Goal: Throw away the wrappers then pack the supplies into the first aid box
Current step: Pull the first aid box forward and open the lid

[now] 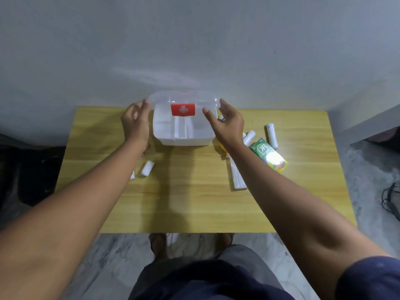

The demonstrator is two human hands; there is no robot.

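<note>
The translucent white plastic first aid box with a red cross label [184, 126] sits at the back-centre of the yellow wooden table [190, 202], its long axis crosswise, bracketed by the left hand [135, 122] and right hand [225, 122], both spread open at its raised lid's ends, equally near.

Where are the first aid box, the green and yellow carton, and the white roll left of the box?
first aid box [184, 140]: head view, front wall of the base.
green and yellow carton [269, 155]: head view, middle of its top face.
white roll [147, 168]: head view, middle of its side.
</note>
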